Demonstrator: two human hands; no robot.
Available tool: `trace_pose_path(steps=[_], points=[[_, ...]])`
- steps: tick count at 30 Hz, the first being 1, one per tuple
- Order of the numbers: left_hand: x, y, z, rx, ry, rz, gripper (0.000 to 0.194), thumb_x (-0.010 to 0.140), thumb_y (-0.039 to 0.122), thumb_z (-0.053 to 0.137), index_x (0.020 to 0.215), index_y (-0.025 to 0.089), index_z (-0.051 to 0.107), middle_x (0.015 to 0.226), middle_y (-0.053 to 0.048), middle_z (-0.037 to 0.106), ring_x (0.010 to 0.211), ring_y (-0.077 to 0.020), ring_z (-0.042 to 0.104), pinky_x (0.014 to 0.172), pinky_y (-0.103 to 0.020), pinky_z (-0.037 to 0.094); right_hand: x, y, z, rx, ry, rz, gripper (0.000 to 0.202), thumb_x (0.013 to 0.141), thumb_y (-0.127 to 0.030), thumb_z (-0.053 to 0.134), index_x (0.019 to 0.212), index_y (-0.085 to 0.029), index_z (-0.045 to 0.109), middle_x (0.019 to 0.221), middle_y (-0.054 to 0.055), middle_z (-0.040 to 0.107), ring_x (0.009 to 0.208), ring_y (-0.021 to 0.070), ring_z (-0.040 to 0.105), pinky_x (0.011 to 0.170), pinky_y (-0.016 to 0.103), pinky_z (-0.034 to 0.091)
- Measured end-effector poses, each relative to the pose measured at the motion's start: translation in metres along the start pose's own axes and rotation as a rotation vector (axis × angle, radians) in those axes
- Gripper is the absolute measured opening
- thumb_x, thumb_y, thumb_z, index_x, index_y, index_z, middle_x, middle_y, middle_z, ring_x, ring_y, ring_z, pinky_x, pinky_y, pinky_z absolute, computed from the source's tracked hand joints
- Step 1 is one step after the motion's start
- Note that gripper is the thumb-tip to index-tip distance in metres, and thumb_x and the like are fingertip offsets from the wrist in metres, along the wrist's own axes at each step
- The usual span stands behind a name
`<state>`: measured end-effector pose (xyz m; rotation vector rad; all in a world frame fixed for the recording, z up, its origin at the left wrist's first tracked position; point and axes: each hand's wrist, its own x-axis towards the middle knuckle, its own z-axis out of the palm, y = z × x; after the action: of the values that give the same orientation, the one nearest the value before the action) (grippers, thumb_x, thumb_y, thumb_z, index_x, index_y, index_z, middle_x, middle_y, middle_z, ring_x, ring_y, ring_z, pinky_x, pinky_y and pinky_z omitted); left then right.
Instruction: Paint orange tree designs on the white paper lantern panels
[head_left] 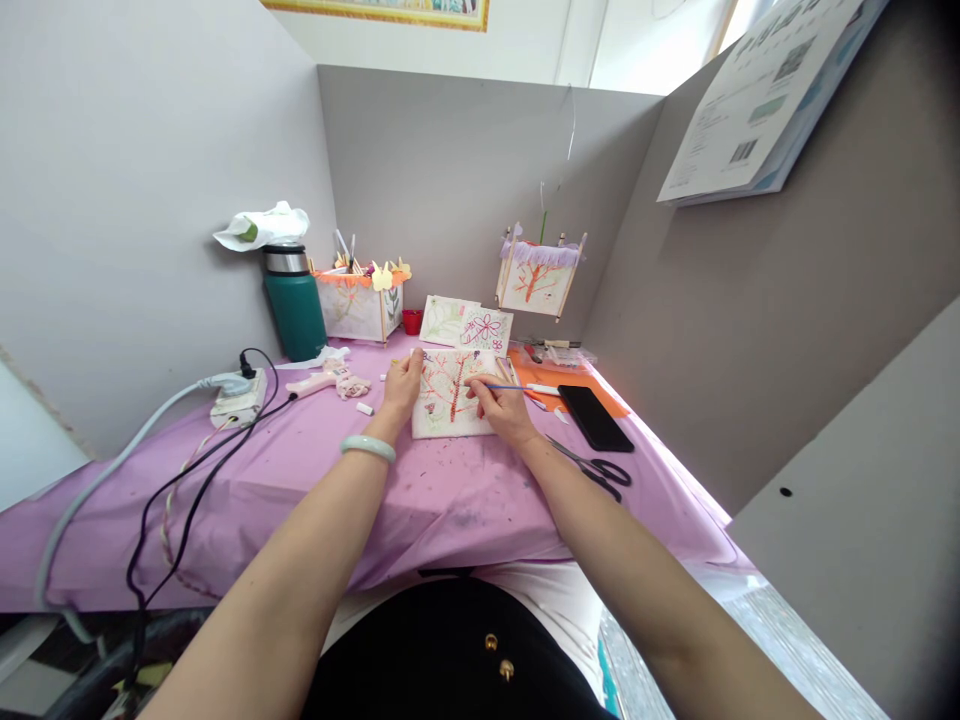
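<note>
A white square panel (439,415) with an orange-red branching tree and small coloured marks lies in front of me, slightly tilted. My left hand (403,388) grips its left edge, thumb on top; a pale green bangle (368,446) circles that wrist. Over the panel's right half, my right hand (501,405) pinches a slim blue pen-like stick (510,387), its tip at the tree trunk. I cannot tell whether that stick is a pencil or a brush. Behind the panel lean two more drawn cards, one with green leaves (446,318) and one with a pink flower (486,328).
To the right lie black scissors (600,468), a phone (596,418) and an orange sheet (609,392). At left stand a green bottle (295,315), a decorated box (352,308), a pink glue gun (319,382) and a power strip (240,398) with cables. A decorated lantern (536,283) hangs behind.
</note>
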<state>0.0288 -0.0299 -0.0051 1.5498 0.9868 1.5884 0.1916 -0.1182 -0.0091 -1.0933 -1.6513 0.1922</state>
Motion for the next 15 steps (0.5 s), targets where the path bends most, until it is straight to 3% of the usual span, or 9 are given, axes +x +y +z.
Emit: trace_pose_path(steps=[3, 6, 12, 15], points=[[0.0002, -0.001, 0.0001, 0.015, -0.006, -0.001, 0.041, 0.077, 0.052, 0.043, 0.057, 0.017, 0.043, 0.051, 0.004, 0.036, 0.049, -0.0087, 0.031, 0.047, -0.023, 0.025, -0.0007, -0.0011, -0.0009, -0.023, -0.037, 0.01, 0.036, 0.087, -0.043, 0.038, 0.081, -0.018, 0.063, 0.065, 0.0, 0.062, 0.043, 0.0068, 0.051, 0.05, 0.02, 0.043], [0.0002, -0.0015, 0.0001, 0.025, -0.013, 0.008, 0.042, 0.077, 0.054, 0.041, 0.057, 0.017, 0.043, 0.052, 0.004, 0.036, 0.049, -0.0086, 0.032, 0.046, -0.023, 0.025, -0.0005, -0.0017, -0.0017, -0.023, -0.023, 0.012, 0.035, 0.087, -0.044, 0.037, 0.083, -0.019, 0.062, 0.064, -0.001, 0.06, 0.042, 0.0067, 0.05, 0.05, 0.02, 0.042], [-0.0006, 0.0002, -0.0003, 0.037, -0.024, 0.021, 0.041, 0.078, 0.053, 0.04, 0.058, 0.017, 0.042, 0.053, 0.004, 0.036, 0.051, -0.0087, 0.032, 0.047, -0.023, 0.025, 0.0019, 0.002, -0.0024, -0.031, 0.109, -0.013, 0.031, 0.087, -0.039, 0.038, 0.1, -0.02, 0.059, 0.086, 0.003, 0.063, 0.054, 0.0081, 0.055, 0.056, 0.021, 0.044], [-0.0009, 0.0007, -0.0004, 0.039, -0.019, 0.019, 0.042, 0.078, 0.054, 0.04, 0.058, 0.017, 0.042, 0.054, 0.004, 0.036, 0.05, -0.0087, 0.032, 0.047, -0.023, 0.024, 0.0021, 0.0038, -0.0022, -0.049, 0.101, -0.016, 0.03, 0.086, -0.038, 0.04, 0.101, -0.02, 0.059, 0.087, 0.003, 0.063, 0.059, 0.0093, 0.057, 0.057, 0.021, 0.045]])
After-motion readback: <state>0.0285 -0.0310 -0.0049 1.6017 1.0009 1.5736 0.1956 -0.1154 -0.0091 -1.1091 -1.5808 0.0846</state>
